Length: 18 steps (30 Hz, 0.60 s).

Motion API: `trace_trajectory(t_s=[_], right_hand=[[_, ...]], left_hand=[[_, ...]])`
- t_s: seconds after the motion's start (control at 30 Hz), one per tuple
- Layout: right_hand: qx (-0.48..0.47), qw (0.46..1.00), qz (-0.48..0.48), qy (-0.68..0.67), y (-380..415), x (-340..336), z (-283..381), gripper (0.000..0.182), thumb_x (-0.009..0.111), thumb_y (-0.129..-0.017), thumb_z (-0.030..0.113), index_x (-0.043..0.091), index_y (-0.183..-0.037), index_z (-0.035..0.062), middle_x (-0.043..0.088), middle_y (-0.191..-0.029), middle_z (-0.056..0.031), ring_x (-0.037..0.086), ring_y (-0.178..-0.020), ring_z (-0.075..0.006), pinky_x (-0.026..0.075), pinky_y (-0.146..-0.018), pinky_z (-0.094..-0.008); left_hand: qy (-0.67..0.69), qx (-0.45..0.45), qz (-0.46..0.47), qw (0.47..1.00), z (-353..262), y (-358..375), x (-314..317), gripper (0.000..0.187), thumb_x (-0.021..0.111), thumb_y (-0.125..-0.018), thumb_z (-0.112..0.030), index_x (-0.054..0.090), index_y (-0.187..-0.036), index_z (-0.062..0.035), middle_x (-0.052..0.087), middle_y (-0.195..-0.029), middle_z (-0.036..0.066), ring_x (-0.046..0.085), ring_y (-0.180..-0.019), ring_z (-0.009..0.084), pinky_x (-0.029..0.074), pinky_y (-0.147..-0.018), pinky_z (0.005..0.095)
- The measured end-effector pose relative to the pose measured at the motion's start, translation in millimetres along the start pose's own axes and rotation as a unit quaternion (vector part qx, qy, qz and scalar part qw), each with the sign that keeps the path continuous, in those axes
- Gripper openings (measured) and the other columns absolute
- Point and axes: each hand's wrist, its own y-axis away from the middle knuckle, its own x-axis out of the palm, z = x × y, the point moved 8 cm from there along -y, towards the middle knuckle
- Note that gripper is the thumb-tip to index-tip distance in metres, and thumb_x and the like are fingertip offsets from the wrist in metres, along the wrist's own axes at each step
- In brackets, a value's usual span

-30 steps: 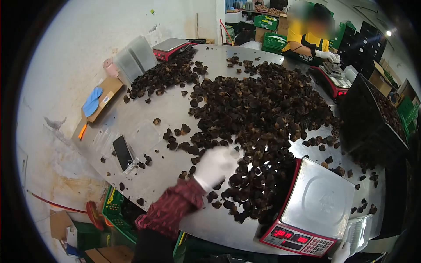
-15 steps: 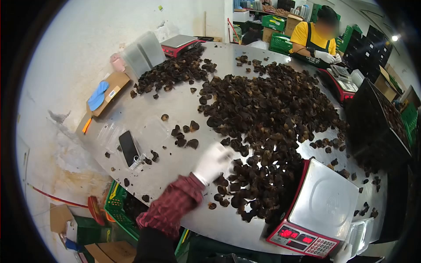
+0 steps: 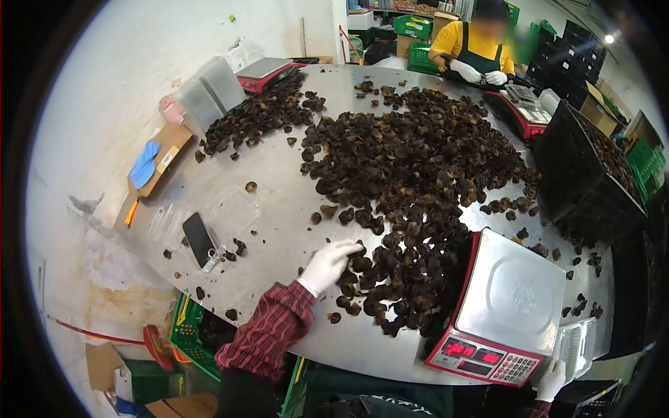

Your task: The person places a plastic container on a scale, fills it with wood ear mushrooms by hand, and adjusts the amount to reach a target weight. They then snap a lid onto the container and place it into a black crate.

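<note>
My left hand, in a white glove under a red checked sleeve, reaches to the near left edge of a large heap of dark brown, cup-shaped pieces that look like wood ear mushrooms. Its fingers are stretched forward and their tips touch the outermost pieces; the thumb is mostly hidden. At the lower right, my right hand, also gloved in white, has its fingers around the left side of clear plastic boxes. Between the hands stands a red-framed scale with a bare steel plate and lit red digits.
A phone lies on the metal table at left. Behind it are a cardboard box, stacked clear trays and another scale. A co-worker stands across the table. A black crate rises at right.
Loose pieces left of the heap are gone from their former spot, and some now lie beside the heap. My left hand has slowed at its edge. The view has shifted, showing more of my right hand.
</note>
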Motion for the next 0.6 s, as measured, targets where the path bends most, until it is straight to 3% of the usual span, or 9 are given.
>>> trace_trajectory(t_s=[0.1, 0.17, 0.2, 0.3, 0.47, 0.53, 0.57, 0.6], right_hand=[[-0.009, 1.000, -0.005, -0.010, -0.2, -1.5, 2.1, 0.027, 0.056, -0.092, 0.018, 0.049, -0.075, -0.0015, 0.048, -0.071, -0.0199, 0.050, -0.066, -0.0400, 0.039, -0.059, -0.0445], [-0.009, 1.000, -0.004, -0.022, 0.0, -3.6, 3.2, 0.027, 0.055, -0.093, 0.018, 0.050, -0.075, -0.0013, 0.048, -0.071, -0.0197, 0.050, -0.066, -0.0396, 0.040, -0.060, -0.0442], [-0.010, 0.999, -0.001, -0.035, 1.7, -3.7, 2.9, 0.027, 0.055, -0.093, 0.019, 0.050, -0.075, -0.0012, 0.048, -0.072, -0.0194, 0.050, -0.066, -0.0391, 0.040, -0.060, -0.0439], [-0.021, 0.998, 0.001, -0.056, 4.5, -2.6, -3.8, 0.027, 0.053, -0.094, 0.019, 0.049, -0.076, -0.0014, 0.048, -0.073, -0.0196, 0.050, -0.067, -0.0384, 0.040, -0.061, -0.0436], [-0.038, 0.996, 0.023, -0.074, 0.9, 2.4, -10.6, 0.025, 0.053, -0.094, 0.017, 0.049, -0.079, -0.0021, 0.048, -0.074, -0.0204, 0.049, -0.069, -0.0391, 0.040, -0.063, -0.0440], [-0.033, 0.997, 0.042, -0.053, -1.5, 10.1, -19.3, 0.023, 0.054, -0.093, 0.017, 0.049, -0.081, -0.0025, 0.048, -0.074, -0.0207, 0.050, -0.070, -0.0397, 0.040, -0.063, -0.0442], [-0.036, 0.997, 0.033, -0.061, -1.4, 10.7, -21.0, 0.023, 0.055, -0.092, 0.016, 0.049, -0.081, -0.0028, 0.049, -0.075, -0.0201, 0.050, -0.070, -0.0399, 0.040, -0.063, -0.0441], [-0.037, 0.997, 0.033, -0.062, -1.6, 9.1, -19.1, 0.023, 0.055, -0.092, 0.016, 0.049, -0.081, -0.0028, 0.049, -0.075, -0.0201, 0.050, -0.070, -0.0399, 0.040, -0.063, -0.0441]], left_hand=[[0.084, -0.009, 0.030, 0.996, -40.2, 14.0, 5.1, 0.036, 0.050, -0.082, 0.005, 0.066, -0.110, -0.0095, 0.060, -0.119, 0.012, 0.053, -0.116, 0.0264, 0.041, -0.100, 0.0332], [0.022, 0.037, -0.048, 0.998, -52.8, 24.9, -18.9, 0.034, 0.052, -0.082, 0.007, 0.067, -0.109, -0.0086, 0.061, -0.117, 0.010, 0.055, -0.114, 0.0243, 0.043, -0.097, 0.0316], [0.052, 0.009, -0.068, 0.996, -51.3, 33.4, -35.4, 0.032, 0.053, -0.080, 0.008, 0.067, -0.105, -0.0066, 0.061, -0.113, 0.010, 0.057, -0.108, 0.0224, 0.044, -0.095, 0.0302], [-0.030, -0.055, -0.117, 0.991, -27.0, 83.3, -88.2, 0.027, 0.053, -0.075, 0.008, 0.068, -0.094, -0.0031, 0.065, -0.096, 0.012, 0.063, -0.092, 0.0246, 0.049, -0.084, 0.0307], [-0.220, -0.207, -0.042, 0.952, 33.4, 206.2, -156.3, 0.021, 0.058, -0.071, 0.004, 0.068, -0.086, -0.0068, 0.066, -0.084, 0.013, 0.064, -0.081, 0.0287, 0.050, -0.074, 0.0347], [-0.417, -0.314, 0.041, 0.852, 34.5, 237.2, -169.3, 0.029, 0.071, -0.068, -0.015, 0.071, -0.098, -0.0167, 0.062, -0.113, 0.012, 0.057, -0.105, 0.0297, 0.045, -0.087, 0.0425], [-0.429, -0.324, 0.028, 0.843, 46.4, 242.7, -172.4, 0.037, 0.074, -0.067, -0.021, 0.071, -0.103, -0.0208, 0.057, -0.124, 0.011, 0.050, -0.115, 0.0297, 0.041, -0.093, 0.0442], [-0.426, -0.271, -0.018, 0.863, 36.2, 230.4, -169.3, 0.035, 0.073, -0.069, -0.020, 0.070, -0.104, -0.0185, 0.059, -0.119, 0.012, 0.053, -0.111, 0.0303, 0.043, -0.093, 0.0430]])
